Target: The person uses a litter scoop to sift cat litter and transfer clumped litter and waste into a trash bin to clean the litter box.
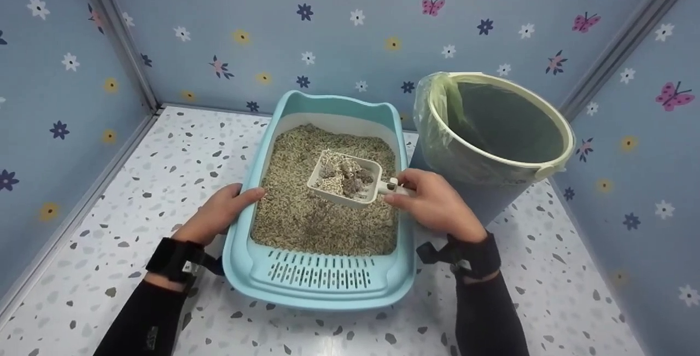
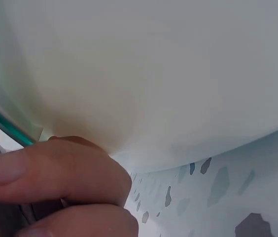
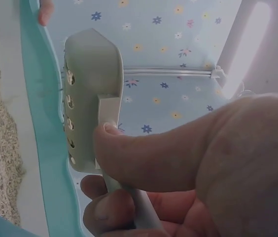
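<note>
My right hand grips the handle of a pale litter scoop, held over the litter box with its bowl filled by clumps and loose pellets. Seen by the right wrist camera, the thumb presses along the handle and the fingers curl round it. A light blue litter box holds brown pellet litter. On its left rim my left hand has the thumb over the edge. The left wrist view shows curled fingers beneath that rim, against the box's pale outer wall.
A grey waste bin with a thin yellowish-green liner over its rim stands right of the box. Flower-patterned panels enclose the speckled white surface at the back and both sides.
</note>
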Demonstrator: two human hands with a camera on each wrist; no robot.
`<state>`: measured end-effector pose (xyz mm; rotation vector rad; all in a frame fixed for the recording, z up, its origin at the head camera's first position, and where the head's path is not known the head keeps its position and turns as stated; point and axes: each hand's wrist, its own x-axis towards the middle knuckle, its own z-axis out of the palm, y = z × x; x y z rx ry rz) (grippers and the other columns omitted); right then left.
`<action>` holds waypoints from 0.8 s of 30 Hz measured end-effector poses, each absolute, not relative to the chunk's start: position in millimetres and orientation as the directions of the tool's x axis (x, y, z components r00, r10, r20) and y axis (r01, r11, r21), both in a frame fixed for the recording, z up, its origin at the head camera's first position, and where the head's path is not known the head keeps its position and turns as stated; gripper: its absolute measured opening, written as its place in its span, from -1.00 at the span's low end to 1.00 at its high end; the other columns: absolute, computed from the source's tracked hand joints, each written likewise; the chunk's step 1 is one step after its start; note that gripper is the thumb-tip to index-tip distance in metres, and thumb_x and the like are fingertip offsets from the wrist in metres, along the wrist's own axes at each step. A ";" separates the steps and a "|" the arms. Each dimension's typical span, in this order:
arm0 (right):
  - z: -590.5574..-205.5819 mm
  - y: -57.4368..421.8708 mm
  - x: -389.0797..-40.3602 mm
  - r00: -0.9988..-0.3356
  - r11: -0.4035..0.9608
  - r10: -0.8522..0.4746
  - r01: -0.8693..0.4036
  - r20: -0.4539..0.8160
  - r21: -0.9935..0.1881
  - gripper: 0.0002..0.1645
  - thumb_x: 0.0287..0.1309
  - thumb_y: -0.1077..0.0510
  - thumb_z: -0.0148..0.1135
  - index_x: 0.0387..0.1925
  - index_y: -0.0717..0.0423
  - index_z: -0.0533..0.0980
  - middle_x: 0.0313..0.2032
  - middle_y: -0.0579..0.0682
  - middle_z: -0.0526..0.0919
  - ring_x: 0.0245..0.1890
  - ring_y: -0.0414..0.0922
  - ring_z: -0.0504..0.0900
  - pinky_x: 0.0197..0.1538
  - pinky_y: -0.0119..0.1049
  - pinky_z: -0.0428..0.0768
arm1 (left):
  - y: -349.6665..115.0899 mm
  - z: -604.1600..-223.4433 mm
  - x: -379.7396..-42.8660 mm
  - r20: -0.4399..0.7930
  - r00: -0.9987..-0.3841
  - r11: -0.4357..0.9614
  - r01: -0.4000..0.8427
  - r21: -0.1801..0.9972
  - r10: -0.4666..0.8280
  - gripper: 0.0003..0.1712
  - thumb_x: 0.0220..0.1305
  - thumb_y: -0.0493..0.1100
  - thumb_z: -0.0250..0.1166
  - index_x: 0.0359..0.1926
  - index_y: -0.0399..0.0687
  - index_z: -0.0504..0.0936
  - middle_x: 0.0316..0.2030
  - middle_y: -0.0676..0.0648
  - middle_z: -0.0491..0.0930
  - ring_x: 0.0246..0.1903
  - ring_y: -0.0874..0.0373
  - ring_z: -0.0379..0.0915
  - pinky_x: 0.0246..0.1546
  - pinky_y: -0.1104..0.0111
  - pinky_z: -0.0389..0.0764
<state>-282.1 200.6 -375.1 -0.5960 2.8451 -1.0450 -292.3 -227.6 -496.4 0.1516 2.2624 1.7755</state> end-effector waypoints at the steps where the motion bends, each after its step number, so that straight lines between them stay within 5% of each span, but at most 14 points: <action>1: -375.0 202.2 -282.0 -0.923 0.691 -0.375 -0.340 0.085 -0.638 -0.71 0.40 0.01 0.55 -0.01 0.08 0.72 -0.32 -0.08 0.65 -0.31 -0.09 0.57 -0.12 -0.09 0.59 | -227.3 -496.5 -292.3 -0.142 -0.959 0.242 -0.082 0.967 0.244 -0.19 0.67 0.29 0.24 0.30 -0.45 0.44 -0.12 -0.30 0.70 -0.35 0.03 0.72 -0.43 0.27 0.76; 16: -368.3 231.3 -284.7 -0.907 0.664 -0.394 -0.394 0.151 -0.636 -0.78 0.35 0.05 0.61 -0.15 0.04 0.71 -0.35 -0.11 0.66 -0.32 -0.10 0.56 -0.17 -0.22 0.53 | -226.0 -494.7 -291.3 -0.131 -0.960 0.215 -0.078 0.973 0.247 -0.18 0.67 0.28 0.25 0.32 -0.48 0.44 -0.08 -0.37 0.73 -0.29 -0.05 0.79 -0.35 0.22 0.83; 24: -373.5 217.1 -289.1 -0.889 0.637 -0.435 -0.416 0.143 -0.648 -0.77 0.35 0.02 0.59 -0.12 0.03 0.73 -0.35 -0.12 0.66 -0.34 -0.09 0.56 -0.15 -0.12 0.57 | -226.3 -497.0 -292.0 -0.122 -0.962 0.219 -0.068 0.973 0.244 -0.22 0.68 0.25 0.24 0.32 -0.48 0.45 -0.08 -0.35 0.73 -0.30 -0.04 0.77 -0.33 0.22 0.82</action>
